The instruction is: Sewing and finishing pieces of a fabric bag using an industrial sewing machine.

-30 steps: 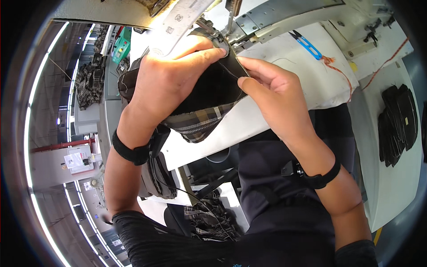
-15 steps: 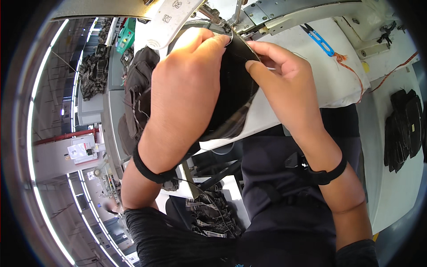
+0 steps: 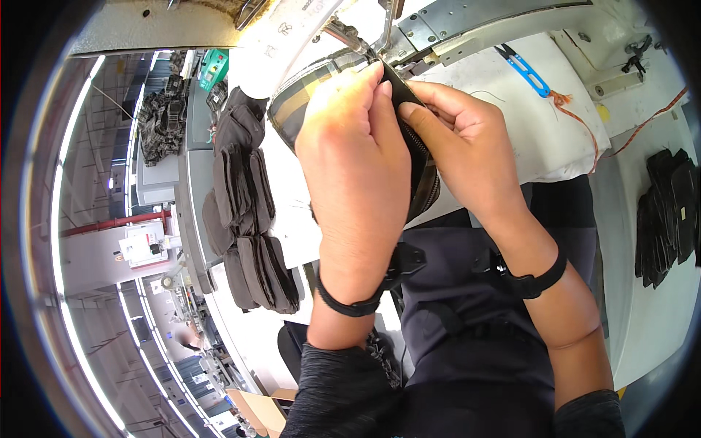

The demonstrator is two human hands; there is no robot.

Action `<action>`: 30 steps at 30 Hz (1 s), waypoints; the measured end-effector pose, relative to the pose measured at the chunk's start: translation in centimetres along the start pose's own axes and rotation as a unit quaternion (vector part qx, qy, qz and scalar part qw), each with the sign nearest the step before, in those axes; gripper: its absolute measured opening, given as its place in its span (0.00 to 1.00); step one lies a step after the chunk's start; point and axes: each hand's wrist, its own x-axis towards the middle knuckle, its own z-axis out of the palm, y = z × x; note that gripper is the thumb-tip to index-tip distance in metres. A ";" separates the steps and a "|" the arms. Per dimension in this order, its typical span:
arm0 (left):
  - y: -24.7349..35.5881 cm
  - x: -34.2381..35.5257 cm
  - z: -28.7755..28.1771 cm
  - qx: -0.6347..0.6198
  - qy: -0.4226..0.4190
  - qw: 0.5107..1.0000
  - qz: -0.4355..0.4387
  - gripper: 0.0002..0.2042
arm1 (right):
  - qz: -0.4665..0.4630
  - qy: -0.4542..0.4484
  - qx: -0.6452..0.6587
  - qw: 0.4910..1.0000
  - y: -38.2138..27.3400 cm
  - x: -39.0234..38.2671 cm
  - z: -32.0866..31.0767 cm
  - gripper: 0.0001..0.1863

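My left hand is closed on a dark zippered fabric pouch, its fingertips pressing the edge close beside the presser foot area of a sewing machine. Plaid fabric shows on the pouch's left side. Across from it, my right hand pinches the pouch's right edge between thumb and fingers, by the zipper. The needle point is not clear to see. Much of the pouch lies hidden behind my left hand.
Blue thread snips with an orange cord rest on the white machine bed at the upper right. Piles of dark fabric pieces lie at the left, and another dark stack sits at the far right.
My left hand and forearm have moved right and turned more upright. The pouch has swung round, bringing its plaid side and zipper into view. My right hand stays nearly in place.
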 end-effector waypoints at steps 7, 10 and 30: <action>1.9 -1.7 0.7 0.064 0.016 0.998 -0.001 0.10 | 0.069 -0.033 0.014 0.997 -1.1 0.1 -0.7 0.14; 2.2 -2.8 -0.2 0.072 -0.042 0.996 0.013 0.13 | 0.059 -0.040 0.075 0.995 -1.0 -0.1 -0.8 0.15; 1.8 -6.2 -1.5 -0.046 -0.019 0.996 0.075 0.17 | 0.089 -0.080 -0.053 0.991 -3.4 -5.4 -3.9 0.18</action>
